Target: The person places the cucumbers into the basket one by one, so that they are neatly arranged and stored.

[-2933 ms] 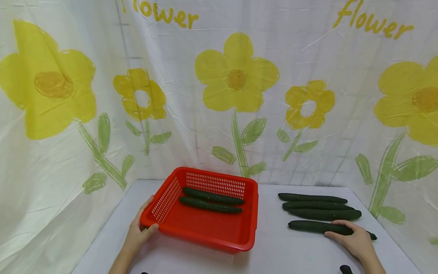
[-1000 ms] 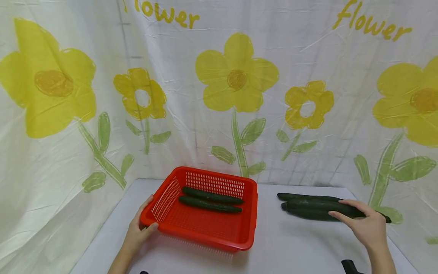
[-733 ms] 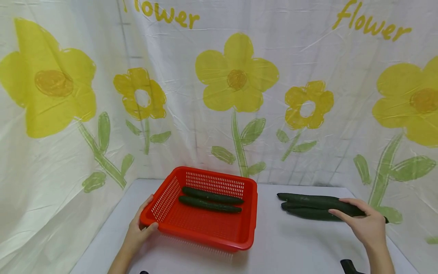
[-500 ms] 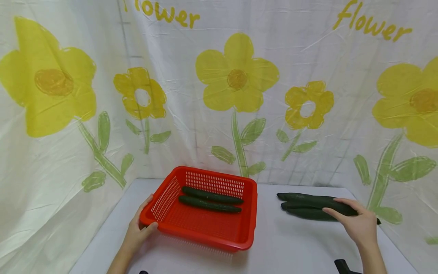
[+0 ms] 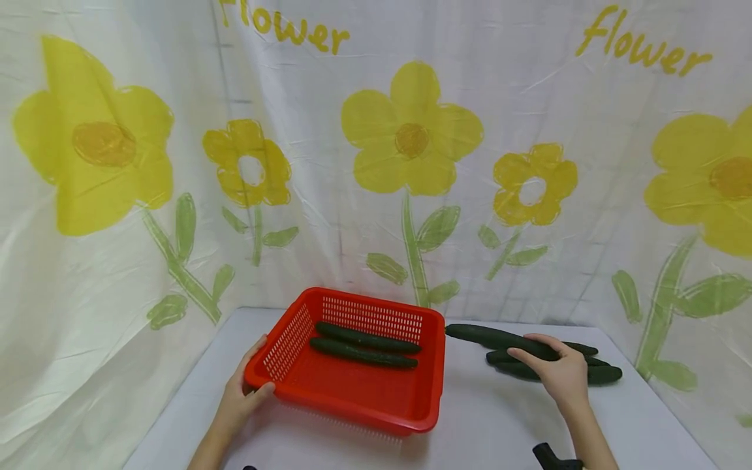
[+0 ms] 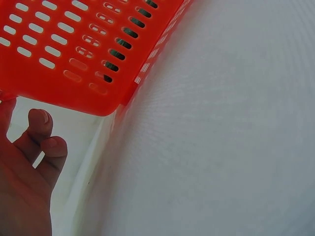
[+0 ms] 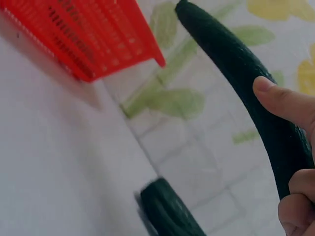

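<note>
Head view: the right hand (image 5: 561, 371) pinches a cucumber (image 5: 496, 337), thumb on the near side and fingers on the far side, closed about as far as its thickness lets them. The right wrist view shows it lifted off the table (image 5: 470, 424), its free end pointing toward the basket (image 5: 352, 403) and just beside the rim, yet apart from it. Gripped well back from that end, it leaves a long stretch jutting out, probably so that the fingers need not meet the rim. The left hand (image 5: 239, 393) holds the basket's near left corner, thumb and finger closed on the rim, likely to keep the light plastic from sliding; in the left wrist view the other visible fingers curl loosely below, apart from it. Inside, two cucumbers (image 5: 361, 353) lie side by side toward the back wall, an arrangement that leaves bare floor in front. Beneath and beyond the right hand, three cucumbers (image 5: 602, 375) rest on the table, lying roughly parallel, which presumably makes each easy to pinch across its middle.
</note>
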`<state>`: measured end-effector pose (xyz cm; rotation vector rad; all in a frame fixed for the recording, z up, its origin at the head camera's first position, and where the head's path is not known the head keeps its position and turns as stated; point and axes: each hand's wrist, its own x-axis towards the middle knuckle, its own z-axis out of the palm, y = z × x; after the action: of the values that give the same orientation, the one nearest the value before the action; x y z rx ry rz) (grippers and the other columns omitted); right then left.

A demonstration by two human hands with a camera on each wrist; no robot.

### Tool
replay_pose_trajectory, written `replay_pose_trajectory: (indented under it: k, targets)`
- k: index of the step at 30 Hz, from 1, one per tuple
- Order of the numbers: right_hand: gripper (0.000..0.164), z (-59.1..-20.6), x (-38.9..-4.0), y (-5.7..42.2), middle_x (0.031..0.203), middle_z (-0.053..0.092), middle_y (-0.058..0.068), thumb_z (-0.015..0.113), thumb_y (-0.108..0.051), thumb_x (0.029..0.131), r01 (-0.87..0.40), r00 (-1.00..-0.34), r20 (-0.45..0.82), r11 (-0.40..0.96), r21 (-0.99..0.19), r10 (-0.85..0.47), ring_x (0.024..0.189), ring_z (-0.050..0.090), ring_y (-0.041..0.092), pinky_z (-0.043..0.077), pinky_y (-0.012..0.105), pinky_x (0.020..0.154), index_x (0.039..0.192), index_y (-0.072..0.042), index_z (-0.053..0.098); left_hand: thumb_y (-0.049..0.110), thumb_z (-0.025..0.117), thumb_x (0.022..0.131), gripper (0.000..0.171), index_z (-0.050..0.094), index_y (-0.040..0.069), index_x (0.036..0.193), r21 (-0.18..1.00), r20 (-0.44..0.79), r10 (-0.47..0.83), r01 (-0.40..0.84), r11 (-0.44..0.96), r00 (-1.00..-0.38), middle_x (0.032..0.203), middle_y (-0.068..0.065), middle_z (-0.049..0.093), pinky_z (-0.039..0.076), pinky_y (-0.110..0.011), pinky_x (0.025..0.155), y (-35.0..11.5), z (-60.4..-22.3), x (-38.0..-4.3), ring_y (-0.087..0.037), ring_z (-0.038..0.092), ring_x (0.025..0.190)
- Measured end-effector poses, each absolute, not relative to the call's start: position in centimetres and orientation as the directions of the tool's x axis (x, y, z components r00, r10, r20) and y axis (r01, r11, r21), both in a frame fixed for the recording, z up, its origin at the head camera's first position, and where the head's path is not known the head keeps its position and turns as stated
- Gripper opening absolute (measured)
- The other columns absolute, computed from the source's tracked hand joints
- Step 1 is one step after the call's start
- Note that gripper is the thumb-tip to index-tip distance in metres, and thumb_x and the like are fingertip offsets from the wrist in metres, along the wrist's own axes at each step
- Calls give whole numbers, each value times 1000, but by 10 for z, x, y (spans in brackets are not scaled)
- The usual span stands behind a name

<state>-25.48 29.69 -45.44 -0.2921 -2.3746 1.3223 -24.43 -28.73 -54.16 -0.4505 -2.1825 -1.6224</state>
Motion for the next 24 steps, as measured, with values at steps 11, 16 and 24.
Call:
replay_pose_trajectory:
  k: [11,16,24]
  targets:
    - [56,-440,-280,236,117,77,8,97,-48,73,-150,-918,309,504,-850,249,95,65,13,54,24,76,117,-17,82,3,71,91,86,35,19,167,836,479,20,463,294,-878,171,5,36,44,-10,102,-289,-544,-244,10,44,139]
    - [55,-433,-292,209,110,78,9,97,-48,73,-186,-922,320,479,-858,216,83,62,15,52,28,68,115,-16,82,3,71,92,85,34,18,167,823,499,33,485,294,-866,172,3,36,43,-10,103,-288,-542,-245,10,43,139]
    - [54,-413,-307,167,118,78,10,97,-45,75,-221,-936,313,418,-881,164,108,68,28,56,35,83,115,-12,82,4,72,91,86,35,17,167,814,509,26,491,310,-860,171,5,37,43,-9,102,-287,-540,-244,11,44,138]
